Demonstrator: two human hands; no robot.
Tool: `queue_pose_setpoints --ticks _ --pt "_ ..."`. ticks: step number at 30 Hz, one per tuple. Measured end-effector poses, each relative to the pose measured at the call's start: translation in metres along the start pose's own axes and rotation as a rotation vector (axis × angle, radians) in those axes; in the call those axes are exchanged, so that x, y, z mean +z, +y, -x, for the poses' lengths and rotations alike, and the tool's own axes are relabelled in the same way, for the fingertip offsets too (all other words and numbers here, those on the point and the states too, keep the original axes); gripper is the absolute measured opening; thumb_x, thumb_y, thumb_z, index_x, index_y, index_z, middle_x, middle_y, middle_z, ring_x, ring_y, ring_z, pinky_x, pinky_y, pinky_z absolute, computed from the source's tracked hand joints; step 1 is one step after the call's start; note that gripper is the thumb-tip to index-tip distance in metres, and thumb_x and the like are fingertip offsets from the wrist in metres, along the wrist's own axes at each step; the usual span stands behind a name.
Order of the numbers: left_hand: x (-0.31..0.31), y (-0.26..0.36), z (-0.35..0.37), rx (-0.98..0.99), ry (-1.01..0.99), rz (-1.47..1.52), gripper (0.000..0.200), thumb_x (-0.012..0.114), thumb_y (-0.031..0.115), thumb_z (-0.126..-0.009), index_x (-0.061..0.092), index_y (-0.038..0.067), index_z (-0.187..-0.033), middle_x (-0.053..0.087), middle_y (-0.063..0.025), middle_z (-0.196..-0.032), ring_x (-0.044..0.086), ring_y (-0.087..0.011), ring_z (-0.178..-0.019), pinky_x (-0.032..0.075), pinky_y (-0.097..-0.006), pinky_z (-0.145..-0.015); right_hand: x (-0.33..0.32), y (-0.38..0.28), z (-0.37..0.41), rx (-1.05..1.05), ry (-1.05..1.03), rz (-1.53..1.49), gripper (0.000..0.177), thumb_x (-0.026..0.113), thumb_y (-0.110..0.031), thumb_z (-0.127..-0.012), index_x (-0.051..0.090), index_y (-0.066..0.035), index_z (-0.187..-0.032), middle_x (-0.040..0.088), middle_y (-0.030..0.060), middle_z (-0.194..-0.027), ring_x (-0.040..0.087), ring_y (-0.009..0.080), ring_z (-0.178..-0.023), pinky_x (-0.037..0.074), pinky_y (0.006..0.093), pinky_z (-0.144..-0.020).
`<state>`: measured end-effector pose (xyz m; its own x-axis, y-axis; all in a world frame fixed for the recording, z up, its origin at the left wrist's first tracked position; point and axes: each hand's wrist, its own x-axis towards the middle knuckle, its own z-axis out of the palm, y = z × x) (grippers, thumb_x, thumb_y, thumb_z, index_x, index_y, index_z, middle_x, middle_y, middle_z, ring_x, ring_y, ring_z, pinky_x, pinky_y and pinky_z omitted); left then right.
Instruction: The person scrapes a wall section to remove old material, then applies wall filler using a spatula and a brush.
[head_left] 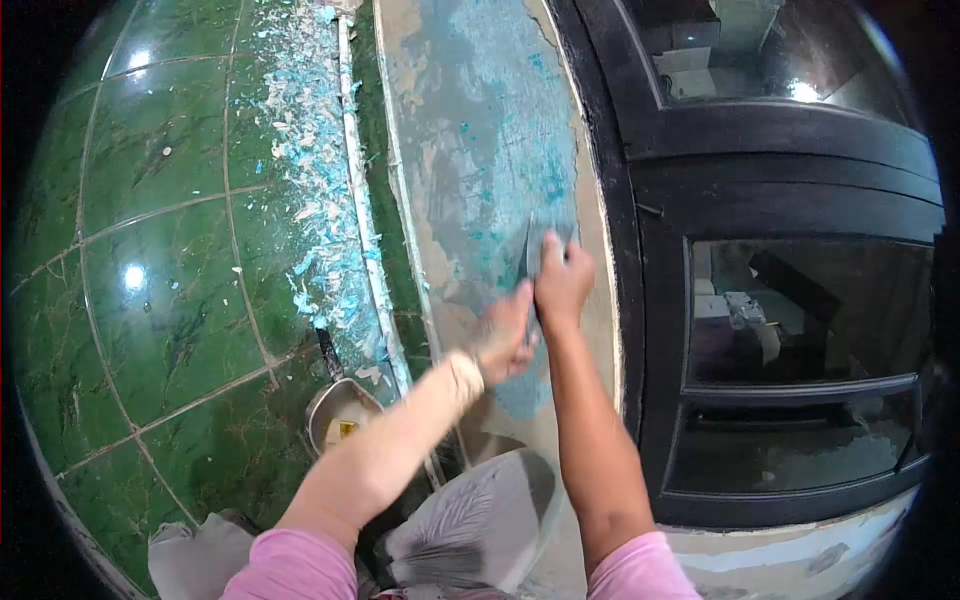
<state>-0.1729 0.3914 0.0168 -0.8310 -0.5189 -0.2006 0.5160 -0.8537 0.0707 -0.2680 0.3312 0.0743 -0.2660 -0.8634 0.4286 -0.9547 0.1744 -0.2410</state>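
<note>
Head view: the right hand (562, 282) has its fingers curled over the top of a flat grey metal scraper (537, 252). The scraper is pressed against a grey plaster wall strip with patchy turquoise paint (480, 140). The left hand (505, 338), blurred, closes its fingers on the scraper's lower end. Turquoise and white paint flakes (320, 190) lie on green marbled floor tiles (170, 260). A black window frame (655, 260) adjoins the strip.

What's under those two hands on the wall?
A thin scraper blade pokes out above the right hand and left hand. Its handle and the wall right beneath them are covered.
</note>
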Motion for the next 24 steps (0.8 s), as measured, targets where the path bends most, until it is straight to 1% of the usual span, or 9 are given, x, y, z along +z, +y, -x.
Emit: queue_pose_setpoints --ticks 2,6,8,9,12,15,18,20,24 --pt "0.01 -0.014 0.009 0.067 -0.012 -0.002 0.041 0.046 0.061 -0.095 0.048 0.021 -0.097 0.048 -0.0012 -0.061 0.035 -0.0103 -0.037 0.028 -0.0253 -0.035 -0.008 0.014 0.007 -0.01 -0.047 -0.031 0.033 0.061 -0.027 -0.087 0.063 0.004 -0.074 0.062 0.0285 -0.073 0.061 0.0472 -0.07 0.044 0.0503 -0.062" --pt "-0.014 0.012 -0.004 0.048 -0.022 -0.071 0.043 0.041 0.061 -0.096 0.047 0.019 -0.097 0.047 0.0 -0.063 0.039 -0.0094 -0.041 0.028 -0.0255 -0.034 0.011 -0.001 -0.006 0.031 0.038 0.122 0.033 0.061 -0.027 -0.088 0.064 0.003 -0.075 0.061 0.0276 -0.071 0.061 0.0462 -0.068 0.043 0.0508 -0.061" --pt "-0.008 -0.006 -0.011 0.05 0.01 -0.011 0.043 0.045 0.063 -0.095 0.049 0.02 -0.098 0.049 -0.0014 -0.065 0.036 -0.0093 -0.039 0.027 -0.0255 -0.035 0.0 -0.006 0.003 0.009 0.047 0.137 0.034 0.061 -0.028 -0.089 0.064 0.003 -0.075 0.061 0.0273 -0.07 0.06 0.046 -0.067 0.042 0.0514 -0.06" --pt "0.001 -0.022 -0.006 0.039 0.026 -0.015 0.045 0.042 0.063 -0.095 0.049 0.019 -0.098 0.048 -0.0013 -0.064 0.038 -0.0094 -0.04 0.028 -0.0257 -0.034 -0.012 -0.002 0.013 0.02 0.024 0.181 0.035 0.06 -0.029 -0.09 0.063 0.003 -0.074 0.06 0.0266 -0.069 0.059 0.0455 -0.065 0.041 0.0509 -0.059" --pt "0.007 -0.092 0.005 0.044 0.021 -0.156 0.048 0.038 0.063 -0.096 0.051 0.017 -0.094 0.048 -0.0007 -0.061 0.043 -0.0113 -0.039 0.03 -0.0254 -0.033 -0.052 0.025 0.062 0.155 -0.026 0.099 0.037 0.059 -0.029 -0.091 0.061 0.002 -0.072 0.06 0.0264 -0.068 0.057 0.0443 -0.063 0.04 0.0499 -0.059" --pt "0.02 -0.119 0.022 0.07 0.012 -0.094 0.047 0.038 0.062 -0.097 0.052 0.017 -0.092 0.048 -0.0003 -0.059 0.043 -0.0118 -0.038 0.03 -0.0252 -0.033 -0.072 0.028 0.083 0.231 -0.038 0.081 0.038 0.06 -0.029 -0.091 0.06 0.003 -0.071 0.059 0.026 -0.068 0.056 0.043 -0.061 0.04 0.0488 -0.058" --pt "0.019 -0.08 0.002 0.138 0.07 -0.085 0.044 0.041 0.06 -0.097 0.052 0.018 -0.09 0.048 -0.0003 -0.058 0.042 -0.0113 -0.038 0.03 -0.0257 -0.033 -0.053 0.016 0.041 0.105 -0.02 0.15 0.037 0.06 -0.029 -0.09 0.062 0.004 -0.074 0.06 0.026 -0.068 0.056 0.0436 -0.061 0.041 0.0492 -0.059" --pt "0.025 -0.019 -0.001 0.121 0.071 0.02 0.042 0.043 0.058 -0.097 0.053 0.018 -0.089 0.048 0.0002 -0.057 0.041 -0.0106 -0.037 0.03 -0.0263 -0.033 -0.025 -0.006 -0.001 -0.007 0.042 0.124 0.036 0.062 -0.029 -0.09 0.066 0.005 -0.078 0.063 0.0274 -0.073 0.06 0.045 -0.068 0.044 0.0497 -0.063" --pt "0.029 0.056 -0.031 0.267 0.001 0.031 0.038 0.045 0.055 -0.097 0.048 0.019 -0.084 0.042 0.0021 -0.059 0.035 -0.0113 -0.04 0.028 -0.0312 -0.038 -0.005 -0.072 -0.061 0.065 -0.025 0.211 0.038 0.065 -0.031 -0.089 0.069 0.006 -0.084 0.066 0.0307 -0.086 0.065 0.0462 -0.088 0.051 0.05 -0.076"
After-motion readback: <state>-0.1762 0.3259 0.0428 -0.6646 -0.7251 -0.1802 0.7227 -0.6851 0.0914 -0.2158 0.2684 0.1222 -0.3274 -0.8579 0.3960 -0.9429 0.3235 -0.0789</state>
